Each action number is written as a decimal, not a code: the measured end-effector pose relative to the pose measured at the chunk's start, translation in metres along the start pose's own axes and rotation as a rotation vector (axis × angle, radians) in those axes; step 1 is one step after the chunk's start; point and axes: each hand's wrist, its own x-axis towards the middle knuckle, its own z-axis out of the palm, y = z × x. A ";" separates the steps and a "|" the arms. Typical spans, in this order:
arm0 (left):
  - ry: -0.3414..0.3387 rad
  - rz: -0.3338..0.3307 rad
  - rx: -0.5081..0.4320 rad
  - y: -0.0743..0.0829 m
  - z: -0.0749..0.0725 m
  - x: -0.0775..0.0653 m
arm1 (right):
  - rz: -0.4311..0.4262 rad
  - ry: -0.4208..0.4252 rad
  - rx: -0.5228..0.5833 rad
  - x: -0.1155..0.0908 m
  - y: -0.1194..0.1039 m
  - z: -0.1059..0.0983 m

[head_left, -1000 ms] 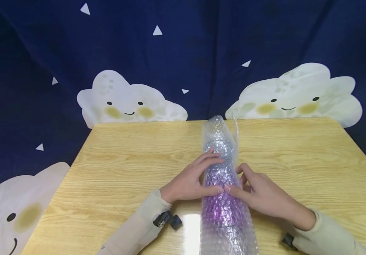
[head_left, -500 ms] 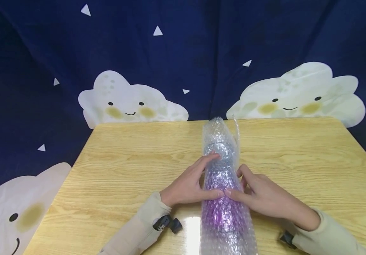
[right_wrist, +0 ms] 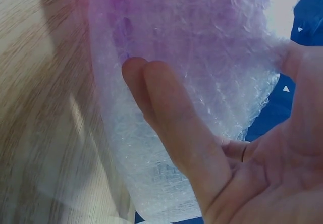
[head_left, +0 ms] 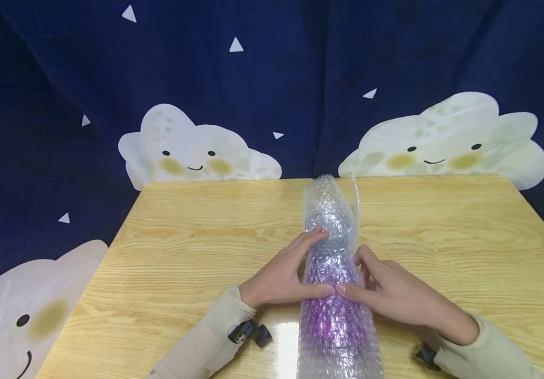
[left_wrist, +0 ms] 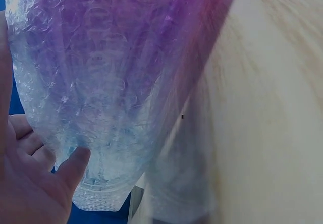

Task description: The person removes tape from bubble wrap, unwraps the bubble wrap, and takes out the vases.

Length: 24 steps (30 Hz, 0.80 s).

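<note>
A long object, purple fading to pale blue [head_left: 331, 321], lies on the table inside clear bubble wrap [head_left: 325, 197]. The wrap blurs its exact kind. My left hand [head_left: 279, 276] grips the bundle from the left, thumb across the top and fingers bent over the pale blue part. From the right, my right hand [head_left: 395, 292] holds it with the thumb on top and fingers bent against the side. Both thumb tips almost meet over the purple part. In the right wrist view, two fingertips [right_wrist: 161, 77] press on the wrap [right_wrist: 151, 148]. The bundle's near end runs out of the head view.
The wooden table [head_left: 196, 226] extends on both sides of the bundle. Behind it hangs a dark blue curtain [head_left: 272, 68] with printed clouds. A loose strip of wrap [head_left: 355, 195] sticks up at the bundle's far right. Small black devices [head_left: 248, 332] sit at both wrists.
My left fingers, spread over the pale blue part a second ago, have drawn together and bent. The bundle and both thumbs have shifted slightly nearer; the right hand keeps its hold.
</note>
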 end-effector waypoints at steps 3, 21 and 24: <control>-0.001 0.003 0.007 0.000 0.000 0.000 | 0.002 0.002 0.004 0.000 0.001 0.000; -0.005 0.006 0.036 0.002 0.002 0.001 | -0.021 0.002 0.032 -0.003 0.005 0.000; -0.007 -0.010 0.026 0.002 0.002 0.001 | -0.007 -0.001 0.040 -0.003 0.004 0.001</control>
